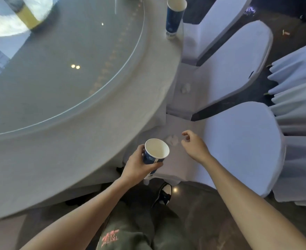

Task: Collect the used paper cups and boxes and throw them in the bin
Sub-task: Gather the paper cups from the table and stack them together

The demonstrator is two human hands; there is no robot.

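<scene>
Fingers of the left hand [139, 164] wrap a blue paper cup [155, 154], tilted; dregs could spill. Right hand [193, 144] hangs loosely curled, empty. Second cup [174, 17] stands far ahead at the worktop [94, 132] edge, easily toppled.

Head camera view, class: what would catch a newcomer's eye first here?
First, the blue paper cup, empty inside, gripped in the left hand at centre. Next, the open right hand reaching toward a crumpled tissue on a white-covered chair. A second blue paper cup stands at the table's far edge.
</scene>
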